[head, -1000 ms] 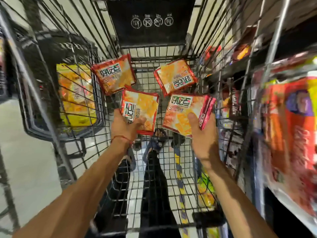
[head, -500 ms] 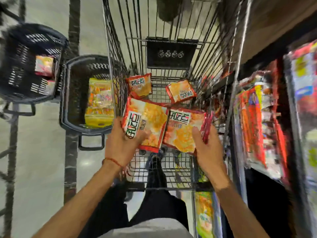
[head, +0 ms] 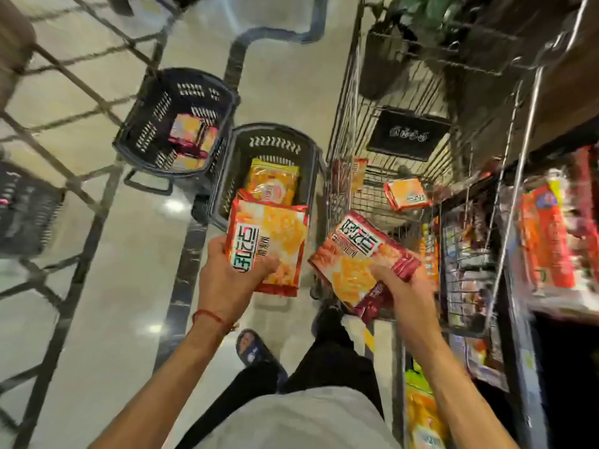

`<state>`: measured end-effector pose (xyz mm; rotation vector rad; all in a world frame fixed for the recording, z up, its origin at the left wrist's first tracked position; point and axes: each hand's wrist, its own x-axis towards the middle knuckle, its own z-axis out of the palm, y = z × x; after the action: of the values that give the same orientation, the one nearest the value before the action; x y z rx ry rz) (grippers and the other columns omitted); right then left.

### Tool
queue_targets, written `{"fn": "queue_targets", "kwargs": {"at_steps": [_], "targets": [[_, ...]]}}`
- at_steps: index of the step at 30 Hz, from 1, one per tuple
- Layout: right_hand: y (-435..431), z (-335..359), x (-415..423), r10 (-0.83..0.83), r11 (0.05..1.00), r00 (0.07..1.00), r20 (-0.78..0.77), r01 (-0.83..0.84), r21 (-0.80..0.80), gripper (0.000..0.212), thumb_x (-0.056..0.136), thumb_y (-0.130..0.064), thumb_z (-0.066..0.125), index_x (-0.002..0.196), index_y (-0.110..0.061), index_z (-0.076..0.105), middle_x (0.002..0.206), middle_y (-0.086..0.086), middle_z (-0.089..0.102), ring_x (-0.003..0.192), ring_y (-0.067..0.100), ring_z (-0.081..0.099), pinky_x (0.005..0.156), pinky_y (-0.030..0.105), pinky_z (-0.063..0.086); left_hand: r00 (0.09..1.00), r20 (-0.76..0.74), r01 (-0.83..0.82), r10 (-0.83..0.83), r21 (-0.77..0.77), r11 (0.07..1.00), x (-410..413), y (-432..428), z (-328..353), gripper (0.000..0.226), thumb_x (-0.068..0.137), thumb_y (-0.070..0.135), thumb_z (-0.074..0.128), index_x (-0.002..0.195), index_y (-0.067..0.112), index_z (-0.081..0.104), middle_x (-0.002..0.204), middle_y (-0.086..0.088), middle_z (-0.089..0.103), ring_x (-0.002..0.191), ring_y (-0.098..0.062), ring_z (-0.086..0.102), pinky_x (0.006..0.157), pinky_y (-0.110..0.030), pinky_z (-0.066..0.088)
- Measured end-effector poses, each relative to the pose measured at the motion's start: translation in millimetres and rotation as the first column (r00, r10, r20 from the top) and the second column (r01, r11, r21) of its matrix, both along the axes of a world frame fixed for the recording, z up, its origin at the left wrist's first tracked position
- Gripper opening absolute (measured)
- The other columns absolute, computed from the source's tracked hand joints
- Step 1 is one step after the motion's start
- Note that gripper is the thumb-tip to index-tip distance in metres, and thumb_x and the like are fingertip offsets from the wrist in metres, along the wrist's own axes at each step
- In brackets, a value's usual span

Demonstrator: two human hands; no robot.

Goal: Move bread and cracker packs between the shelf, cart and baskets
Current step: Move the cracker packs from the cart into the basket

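Both packs are up and out of the cart [head: 343, 140] now. A second ago they sat low over its wire floor, and the view has swung left to the baskets. The left hand [head: 233, 273] grips the left pack [head: 269, 234] by its lower end, poised over the near basket [head: 274, 142]. The right hand [head: 405, 286] clamps the right pack [head: 359, 254] near the cart's left wall, and a red edge beneath may be a second pack, hard to say. That reads as a cart-to-basket transfer, halfway done.

A yellow bread pack [head: 272, 186] already fills much of the near basket, so room is tight. The far basket [head: 191, 89] holds crackers too. One loose pack [head: 406, 194] stays in the cart, and the shelf [head: 534, 157] crowds the right side.
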<state>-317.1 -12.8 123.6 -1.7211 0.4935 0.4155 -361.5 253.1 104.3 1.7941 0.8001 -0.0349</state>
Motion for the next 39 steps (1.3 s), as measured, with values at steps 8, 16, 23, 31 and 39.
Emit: {"fn": "queue_targets", "kwargs": {"at_steps": [8,16,23,31,39], "targets": [[106.9,6.2,-9.3,0.154,0.987,0.988,-0.018,-0.155,-0.046,0.026,0.083,-0.02,0.087,0.104,-0.022,0.071,0.094,-0.001,0.08,0.091,0.024,0.077,0.085,0.046,0.063,0.981,-0.017,-0.194,0.194,-0.007,0.981,-68.7,91.6,1.4,0.071,0.069,0.038,0.091,0.122,0.02,0.048,0.103,0.009,0.065,0.086,-0.007,0.068,0.064,-0.017,0.055],[196.8,-15.3,32.1,0.252,0.966,0.961,-0.111,-0.256,-0.025,0.049,0.075,-0.007,0.09,0.109,-0.018,0.056,0.104,0.007,0.076,0.086,0.022,0.076,0.061,0.026,0.056,0.959,-0.086,-0.27,0.269,0.001,0.963,-47.6,169.0,-19.2,0.068,0.076,0.032,0.088,0.127,0.013,0.047,0.112,-0.004,0.064,0.085,-0.009,0.064,0.064,-0.015,0.052],[283.5,-47.2,106.6,0.202,0.979,0.963,-0.178,-0.195,0.056,0.057,0.082,0.001,0.08,0.127,-0.014,0.049,0.113,0.008,0.073,0.101,0.025,0.073,0.09,0.045,0.06,0.976,-0.108,-0.182,0.187,0.057,0.982,43.3,260.8,-42.0,0.067,0.071,0.046,0.088,0.121,0.022,0.05,0.102,0.013,0.064,0.089,-0.004,0.066,0.067,-0.015,0.05],[374.7,-46.9,202.4,0.234,0.96,0.955,-0.185,-0.197,0.198,0.049,0.096,-0.018,0.071,0.14,-0.033,0.056,0.123,-0.007,0.074,0.113,0.019,0.072,0.103,0.052,0.055,0.977,-0.155,-0.148,0.147,0.004,0.989,142.3,361.8,-45.0,0.079,0.061,0.059,0.091,0.123,0.023,0.055,0.108,0.004,0.073,0.094,-0.016,0.073,0.08,-0.038,0.062],[470.8,-64.0,278.3,0.178,0.977,0.973,-0.149,-0.156,0.149,0.041,0.101,-0.036,0.066,0.139,-0.037,0.053,0.123,-0.014,0.07,0.11,0.005,0.069,0.093,0.025,0.054,0.967,-0.237,-0.099,0.091,-0.021,0.995,237.9,458.0,-66.9,0.092,0.048,0.067,0.092,0.119,0.024,0.055,0.105,0.003,0.072,0.092,-0.016,0.073,0.077,-0.044,0.063]]}}
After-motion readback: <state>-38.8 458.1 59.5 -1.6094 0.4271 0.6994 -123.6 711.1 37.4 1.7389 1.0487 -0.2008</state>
